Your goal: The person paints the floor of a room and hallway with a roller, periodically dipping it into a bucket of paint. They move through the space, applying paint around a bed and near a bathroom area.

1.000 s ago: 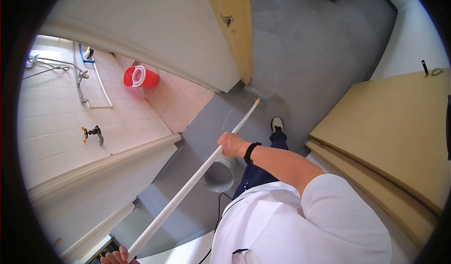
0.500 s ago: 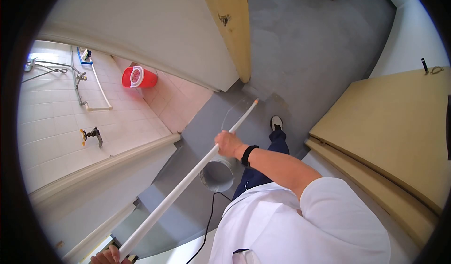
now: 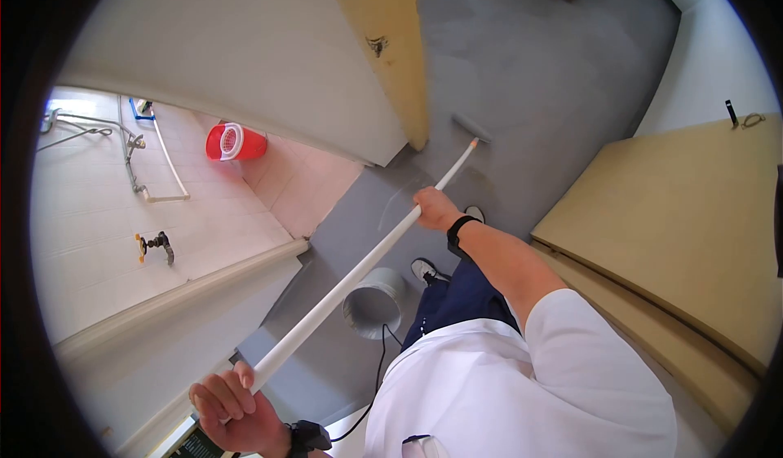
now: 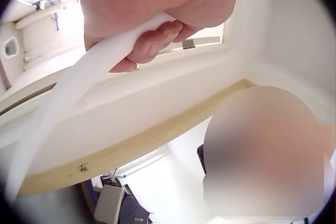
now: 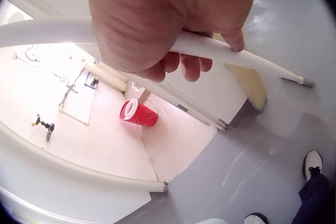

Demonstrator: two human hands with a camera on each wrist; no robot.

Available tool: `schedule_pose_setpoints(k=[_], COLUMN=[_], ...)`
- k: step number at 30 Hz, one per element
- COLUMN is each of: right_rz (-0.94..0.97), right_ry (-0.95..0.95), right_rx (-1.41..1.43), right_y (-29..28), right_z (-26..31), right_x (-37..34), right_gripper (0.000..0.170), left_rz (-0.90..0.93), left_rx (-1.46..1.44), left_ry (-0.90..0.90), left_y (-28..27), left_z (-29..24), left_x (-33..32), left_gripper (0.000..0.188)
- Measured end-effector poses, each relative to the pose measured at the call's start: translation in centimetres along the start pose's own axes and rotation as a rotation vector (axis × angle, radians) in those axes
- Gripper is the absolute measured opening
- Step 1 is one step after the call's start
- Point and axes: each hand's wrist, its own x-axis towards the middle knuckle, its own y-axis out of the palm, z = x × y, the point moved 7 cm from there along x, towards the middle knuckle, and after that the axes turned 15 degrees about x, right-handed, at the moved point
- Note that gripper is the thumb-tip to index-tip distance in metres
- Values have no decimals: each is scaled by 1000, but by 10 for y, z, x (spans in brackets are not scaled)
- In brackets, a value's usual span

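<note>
Your roller head (image 3: pixel 471 128) has slid farther from the bucket (image 3: pixel 373 305), across floor (image 3: pixel 542 75) beyond it. You grip its white pole (image 3: pixel 336 295), right hand (image 3: pixel 439 209) on the bucket's far side, left hand (image 3: pixel 235 407) on the near side.

Grey floor (image 3: pixel 563 66), patchy. Left: white tiled wall (image 3: pixel 81 217) with dark tap (image 3: pixel 161 247), pinkish floor tiles (image 3: pixel 306 185). Cream partition (image 3: pixel 236 58), yellow edge (image 3: pixel 400 83). Right: white wall (image 3: pixel 714 66), tan panel (image 3: pixel 669 205). Light brightest far left.
</note>
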Motion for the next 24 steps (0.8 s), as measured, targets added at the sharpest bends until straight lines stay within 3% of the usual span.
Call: schedule_pose_setpoints(k=[6,9,12,14,15,17,19,22,24], right_rz=[-139,-207,-81,-280,-226,-117,-50,-34,75], right_ry=[113,293,353,60,65,63,69,-55,-77], right_rx=[-12,50,-100,-19,-36,1,23,5,30], right_y=[-95,-119,-106,-70,-43,6,49,87,102], right_z=[-59,-94,-107,-100,-101,-70,-19,65,117], right_x=[-13,-18,-22,-29,-31,-38,-48,-57,-65], right_gripper=[10,21,24,16,15,16,18,18,20], left_rz=[-29,98,40,33,25,-87,-49,18,59], left_rx=[16,85,108,236,302,313,96,103,129], left_ry=[-4,-4,-88,-78,-68,-31,-94,21,37], left_y=[70,115,119,111,108,78,43,5,-11], left_z=[49,65,74,58,46,17,-17,-65,-93], left_x=[23,24,21,4,-3,-13,-22,-45,-57], left_gripper=[29,27,28,28,30,27,31,29,30])
